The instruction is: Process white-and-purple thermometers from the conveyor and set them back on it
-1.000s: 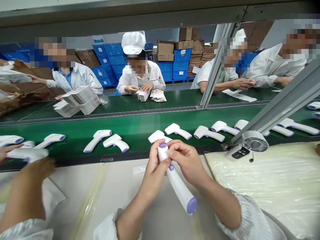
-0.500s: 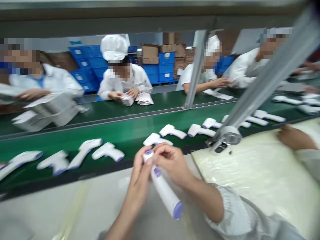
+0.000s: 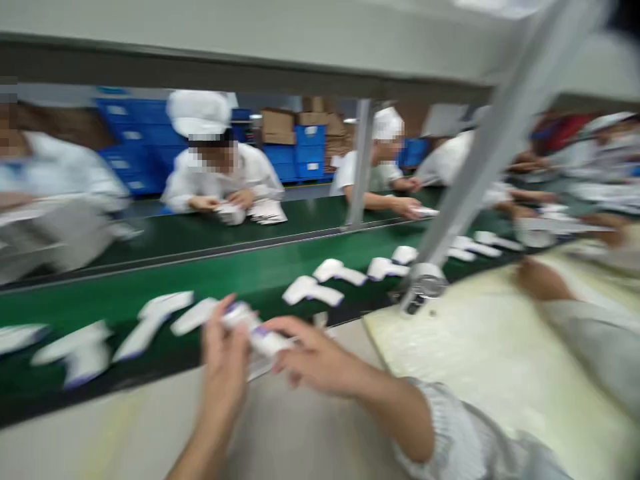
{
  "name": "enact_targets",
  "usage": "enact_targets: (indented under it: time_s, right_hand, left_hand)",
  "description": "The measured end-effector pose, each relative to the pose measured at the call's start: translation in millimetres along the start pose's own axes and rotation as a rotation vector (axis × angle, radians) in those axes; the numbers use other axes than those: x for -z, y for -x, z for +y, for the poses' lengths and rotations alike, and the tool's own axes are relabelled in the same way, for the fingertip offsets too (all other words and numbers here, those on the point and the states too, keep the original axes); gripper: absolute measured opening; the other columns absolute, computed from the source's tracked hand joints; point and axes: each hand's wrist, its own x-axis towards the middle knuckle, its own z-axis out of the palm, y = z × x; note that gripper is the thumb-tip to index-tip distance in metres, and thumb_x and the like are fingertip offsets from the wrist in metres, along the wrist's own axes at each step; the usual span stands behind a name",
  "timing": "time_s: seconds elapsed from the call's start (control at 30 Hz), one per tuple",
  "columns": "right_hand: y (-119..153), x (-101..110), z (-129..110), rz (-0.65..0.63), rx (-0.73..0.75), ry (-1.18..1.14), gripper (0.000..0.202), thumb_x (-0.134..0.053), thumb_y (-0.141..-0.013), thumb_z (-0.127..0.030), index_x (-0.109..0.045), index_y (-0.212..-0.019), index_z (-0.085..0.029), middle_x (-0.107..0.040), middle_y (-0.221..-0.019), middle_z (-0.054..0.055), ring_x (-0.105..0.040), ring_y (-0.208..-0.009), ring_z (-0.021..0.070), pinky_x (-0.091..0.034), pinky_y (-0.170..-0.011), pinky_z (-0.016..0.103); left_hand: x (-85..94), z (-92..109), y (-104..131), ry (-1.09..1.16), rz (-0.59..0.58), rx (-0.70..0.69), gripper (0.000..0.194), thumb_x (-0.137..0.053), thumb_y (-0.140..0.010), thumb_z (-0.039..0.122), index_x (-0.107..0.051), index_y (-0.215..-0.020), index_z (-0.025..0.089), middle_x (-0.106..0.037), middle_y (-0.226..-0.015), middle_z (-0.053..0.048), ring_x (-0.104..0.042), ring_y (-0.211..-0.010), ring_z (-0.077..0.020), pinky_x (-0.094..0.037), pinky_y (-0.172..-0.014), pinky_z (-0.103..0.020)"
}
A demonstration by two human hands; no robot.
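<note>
Head view, and a green conveyor belt (image 3: 255,267) is stretching right across, a grey table (image 3: 285,427) flanking its near edge! White gun-shaped devices (image 3: 313,292) are lying strung out along the belt, untouched. Work is looking mid-course: one is up in hand, those others are waiting, and blur is hiding finer progress. Left hand (image 3: 225,353) and right hand (image 3: 320,357) are holding the lifted device (image 3: 271,343) by the table's belt-side edge: left fingers are gripping its head end, right forefinger and thumb are bracketing its handle.
</note>
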Motion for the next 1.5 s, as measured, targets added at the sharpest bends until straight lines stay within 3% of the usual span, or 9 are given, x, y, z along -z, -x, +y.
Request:
enact_targets:
  time_s: [0.13, 0.27, 0.5, 0.63, 0.73, 0.83, 0.97, 1.2, 1.5]
  right_hand:
    - [-54.0, 14.8, 31.9, 0.195, 0.174, 0.666, 0.049, -0.049, -0.091, -0.012, -0.060, -0.137, -0.023, -0.061, -0.137, 0.010, -0.058, -0.125, 0.0229, -0.048, -0.108, 0.041]
    - [-109.2, 15.6, 44.1, 0.153, 0.121, 1.007, 0.052, -0.046, -0.092, -0.004, -0.055, -0.143, -0.010, -0.045, -0.153, 0.023, -0.050, -0.138, 0.0297, -0.037, -0.117, 0.048]
    - [-74.8, 22.0, 25.5, 0.092, 0.087, 1.116, 0.033, -0.062, -0.092, -0.013, -0.069, -0.123, -0.015, -0.061, -0.139, 0.016, -0.053, -0.131, 0.0306, -0.040, -0.111, 0.042]
    - [-48.2, 13.6, 14.0, -0.103, -0.003, 1.049, 0.014, -0.062, -0.091, -0.016, -0.074, -0.097, -0.019, -0.073, -0.100, 0.005, -0.067, -0.088, 0.0178, -0.046, -0.080, 0.027]
    - [-50.0, 1.1, 18.0, -0.175, -0.030, 1.066, 0.015, -0.064, -0.086, -0.013, -0.074, -0.096, -0.018, -0.074, -0.096, 0.005, -0.066, -0.083, 0.0177, -0.039, -0.069, 0.026]
    - [-55.8, -7.8, 26.1, -0.207, -0.042, 1.045, 0.013, -0.066, -0.079, -0.006, -0.073, -0.082, -0.016, -0.073, -0.082, 0.005, -0.065, -0.075, 0.0184, -0.035, -0.064, 0.027]
    - [-48.7, -2.5, 28.3, -0.178, -0.049, 0.973, 0.016, -0.063, -0.076, -0.003, -0.069, -0.071, -0.017, -0.071, -0.074, 0.003, -0.064, -0.071, 0.0169, -0.039, -0.064, 0.026]
    - [-16.5, 1.5, 1.3, 0.094, 0.020, -0.242, 0.023, -0.083, -0.069, -0.039, -0.073, -0.075, -0.020, -0.073, -0.081, 0.002, -0.064, -0.071, 0.0154, -0.052, -0.069, 0.030]
    - [-8.3, -13.0, -7.6, 0.225, 0.076, -0.455, 0.025, -0.088, -0.063, -0.037, -0.070, -0.063, -0.019, -0.061, -0.073, -0.001, -0.050, -0.060, 0.0107, -0.039, -0.058, 0.027]
  left_hand:
    - [43.2, -10.7, -57.9, -0.526, -0.049, -0.147, 0.059, -0.049, -0.091, 0.038, -0.048, -0.148, 0.022, -0.053, -0.149, -0.014, -0.050, -0.137, -0.0303, -0.039, -0.118, -0.050]
    - [102.4, -25.1, -129.3, -0.752, 0.015, -0.062, 0.068, -0.058, -0.075, 0.020, -0.054, -0.142, 0.014, -0.051, -0.150, -0.020, -0.033, -0.148, -0.0404, -0.020, -0.124, -0.063]
    - [103.5, -30.2, -182.8, -0.824, -0.178, -0.026, 0.039, -0.067, -0.069, 0.011, -0.067, -0.108, 0.013, -0.065, -0.117, -0.012, -0.046, -0.135, -0.0412, -0.029, -0.120, -0.058]
    - [108.3, -8.1, -164.0, -0.749, -0.025, -0.124, 0.047, -0.059, -0.081, 0.013, -0.056, -0.128, 0.014, -0.050, -0.123, -0.007, -0.035, -0.141, -0.0371, -0.020, -0.124, -0.056]
    - [106.5, 10.3, -123.4, -0.634, 0.092, -0.142, 0.060, -0.055, -0.083, 0.018, -0.041, -0.141, 0.020, -0.048, -0.126, -0.008, -0.051, -0.126, -0.0306, -0.046, -0.109, -0.051]
    - [89.5, 21.4, -71.4, -0.188, 0.068, -0.029, 0.067, -0.056, -0.078, 0.025, -0.034, -0.141, 0.027, -0.056, -0.118, -0.007, -0.063, -0.100, -0.0249, -0.061, -0.074, -0.039]
    - [54.4, 27.4, -20.3, 0.334, -0.019, 0.158, 0.078, -0.074, -0.064, 0.032, -0.042, -0.135, 0.032, -0.060, -0.108, -0.003, -0.063, -0.090, -0.0227, -0.059, -0.063, -0.033]
    - [-5.3, 40.8, 17.5, 0.358, -0.116, 0.318, 0.069, -0.075, -0.065, 0.032, -0.049, -0.129, 0.028, -0.058, -0.096, 0.000, -0.055, -0.081, -0.0162, -0.047, -0.066, -0.025]
    - [-27.8, 55.3, 39.0, 0.327, -0.178, 0.330, 0.068, -0.066, -0.072, 0.033, -0.044, -0.135, 0.033, -0.057, -0.107, 0.001, -0.049, -0.079, -0.0138, -0.040, -0.068, -0.026]
